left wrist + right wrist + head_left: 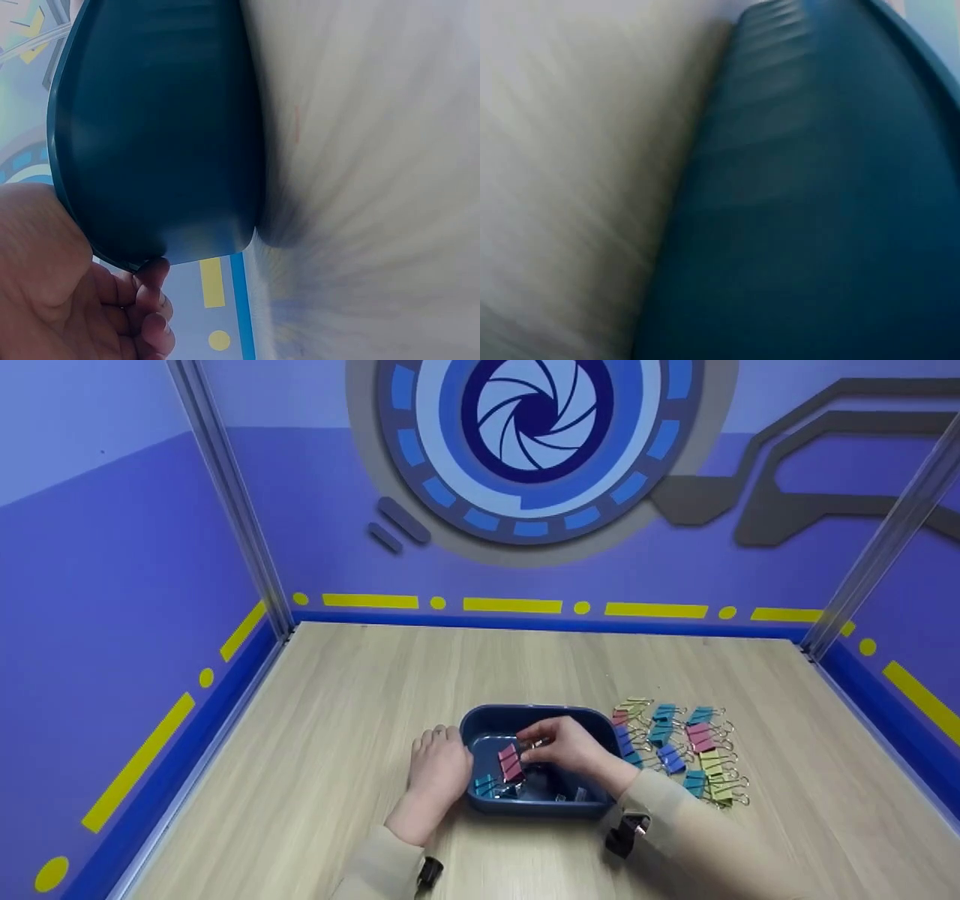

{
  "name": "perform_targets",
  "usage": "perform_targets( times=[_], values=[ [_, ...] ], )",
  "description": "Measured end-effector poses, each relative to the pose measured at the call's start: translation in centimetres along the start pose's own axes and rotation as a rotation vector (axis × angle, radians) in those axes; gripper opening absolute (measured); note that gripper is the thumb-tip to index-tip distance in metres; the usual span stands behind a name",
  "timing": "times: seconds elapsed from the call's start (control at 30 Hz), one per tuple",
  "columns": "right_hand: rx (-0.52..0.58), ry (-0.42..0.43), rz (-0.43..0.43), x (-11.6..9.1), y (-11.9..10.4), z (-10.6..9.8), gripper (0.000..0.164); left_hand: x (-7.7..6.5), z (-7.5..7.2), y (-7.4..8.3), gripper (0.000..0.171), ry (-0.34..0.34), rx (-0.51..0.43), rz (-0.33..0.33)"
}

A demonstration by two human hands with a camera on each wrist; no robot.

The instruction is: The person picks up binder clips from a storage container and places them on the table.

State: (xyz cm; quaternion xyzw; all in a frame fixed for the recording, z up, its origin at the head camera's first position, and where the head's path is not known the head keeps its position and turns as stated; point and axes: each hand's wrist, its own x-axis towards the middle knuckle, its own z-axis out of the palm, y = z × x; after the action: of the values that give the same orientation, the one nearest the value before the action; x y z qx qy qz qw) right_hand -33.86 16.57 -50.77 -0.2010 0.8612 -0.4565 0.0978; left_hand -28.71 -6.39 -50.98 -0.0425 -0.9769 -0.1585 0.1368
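Observation:
A dark blue plastic bin [536,808] stands on the table. My left hand [442,761] holds its left rim; in the left wrist view curled fingers [152,300] are right at the edge. Over the inside of the bin, my right hand [566,746] pinches a pink binder clip [511,763] by its wire handles. Below it, a teal binder clip [485,786] lies in the bin's near left corner, and a few small shiny pieces show along the near wall. The right wrist view is filled by the bin's outer wall [802,195], with the right hand out of sight.
To the right of the bin, several binder clips lie in rough columns on the wooden table [360,682], among them a pink clip [701,736], a blue clip [671,759] and a yellow clip [721,791]. Printed blue panels [315,525] enclose the table at back and sides.

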Motion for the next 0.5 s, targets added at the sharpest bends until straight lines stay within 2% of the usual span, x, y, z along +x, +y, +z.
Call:
perform_targets(
  times=[0.2,0.5],
  values=[
    [-0.061,0.007,-0.046,0.20,-0.03,0.52,0.026,0.10,0.07,-0.03,0.025,0.000,-0.003,0.000],
    [-0.075,0.016,-0.073,0.19,-0.03,0.81,0.016,0.02,0.18,-0.08,0.025,0.009,-0.005,0.008]
  ],
)
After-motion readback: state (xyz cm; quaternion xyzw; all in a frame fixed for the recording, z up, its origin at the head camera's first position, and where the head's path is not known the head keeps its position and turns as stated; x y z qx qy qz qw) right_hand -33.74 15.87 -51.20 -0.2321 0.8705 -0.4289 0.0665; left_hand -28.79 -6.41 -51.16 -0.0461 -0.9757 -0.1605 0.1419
